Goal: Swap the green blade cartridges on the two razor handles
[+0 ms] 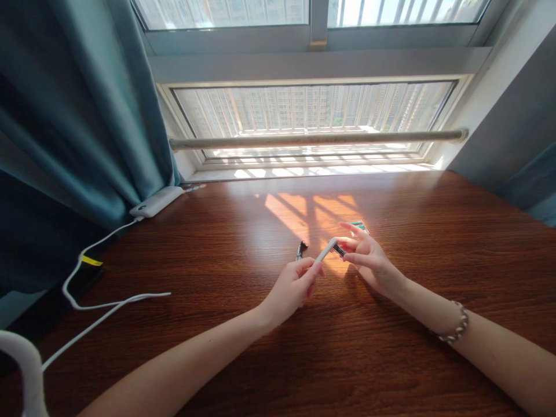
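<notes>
Left hand (pixel 295 282) over the middle of the surface (pixel 226 243), well in from the left and right edges; its grip is closed, thumb and fingers pinching the lower part of a slim pale stick (pixel 325 252). The stick slants up toward the far edge and to the right. Right hand (pixel 372 262) faces it: grip nearly closed, thumb and forefinger on a small black piece (pixel 339 250) at the stick's upper end, the other fingers loosely spread. Whether piece and stick are joined or merely touching: cannot tell. A braided bracelet (pixel 460 324) circles the right forearm near the wrist. Just beyond the left hand, toward the far edge, lies a small dark item (pixel 300 249), partly hidden; kind not identifiable. A small green-and-white packet (pixel 358 224) lies beyond the right hand's fingers, partly covered by them. Sunlight falls in a barred patch between these items and the far edge. At the far left corner, against the blue curtain (pixel 99 104), rests a white box (pixel 157 202); a white cable (pixel 152 295) runs from its near end along the left edge, past a yellow strip (pixel 92 261), and loops back onto the surface.
</notes>
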Tool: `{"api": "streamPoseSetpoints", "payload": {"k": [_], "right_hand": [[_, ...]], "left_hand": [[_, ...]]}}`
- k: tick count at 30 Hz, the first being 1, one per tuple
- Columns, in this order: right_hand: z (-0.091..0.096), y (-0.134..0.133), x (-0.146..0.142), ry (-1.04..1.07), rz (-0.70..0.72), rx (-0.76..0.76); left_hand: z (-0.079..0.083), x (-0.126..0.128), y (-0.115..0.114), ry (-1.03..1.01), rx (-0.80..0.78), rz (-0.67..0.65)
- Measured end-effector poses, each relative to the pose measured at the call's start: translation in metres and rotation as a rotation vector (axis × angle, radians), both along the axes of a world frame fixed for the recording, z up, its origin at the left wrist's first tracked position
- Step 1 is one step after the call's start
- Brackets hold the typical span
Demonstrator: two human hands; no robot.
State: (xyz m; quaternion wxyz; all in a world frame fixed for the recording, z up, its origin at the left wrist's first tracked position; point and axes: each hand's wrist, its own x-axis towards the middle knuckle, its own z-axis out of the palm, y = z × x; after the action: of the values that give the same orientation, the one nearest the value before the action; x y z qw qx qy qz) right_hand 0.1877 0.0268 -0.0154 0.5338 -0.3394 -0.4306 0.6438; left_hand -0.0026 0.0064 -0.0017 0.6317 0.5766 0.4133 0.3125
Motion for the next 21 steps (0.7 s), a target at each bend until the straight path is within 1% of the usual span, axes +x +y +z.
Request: {"api": "streamPoseSetpoints", "payload": {"k": [5, 12, 21], "right_hand": [[0.0043, 0.0004, 0.0000, -0.018, -0.041, 0.022], [0.0054, 0.0008, -0.0007, -0.042, -0.107, 0.065], [0.0062, -0.0016, -0.0022, -0.021, -0.098, 0.067]], "left_hand": [[-0.0001, 0.0004, 0.0003, 0.008, 0.001, 0.059], [0.0003, 0.0023, -0.0045, 0.023, -0.052, -0.029], [0.0013, 0.0033, -0.0038, 0.015, -0.101, -0.078]]}}
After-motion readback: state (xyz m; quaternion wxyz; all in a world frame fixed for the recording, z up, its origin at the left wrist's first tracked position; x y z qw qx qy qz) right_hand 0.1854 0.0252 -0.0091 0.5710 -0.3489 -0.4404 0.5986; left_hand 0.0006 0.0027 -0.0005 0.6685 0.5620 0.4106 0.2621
